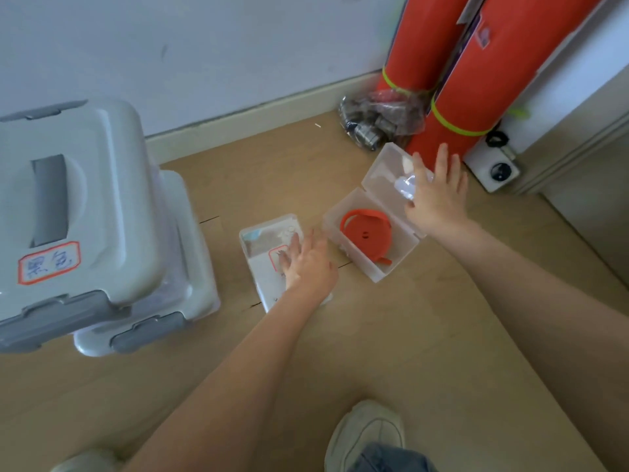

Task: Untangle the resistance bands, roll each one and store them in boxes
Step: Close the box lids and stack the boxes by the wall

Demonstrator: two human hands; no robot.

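Left hand (306,264) flat on closed box (269,267) | right hand (437,195) spread on lid (388,172), partly hiding it

closed box (269,270): label mostly under left hand (308,264) | large bins (78,212): cut off left

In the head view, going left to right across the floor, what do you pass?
Stacked grey storage bins → closed clear box under the left hand → open clear box holding the orange band → right hand on its raised lid → white socket block.
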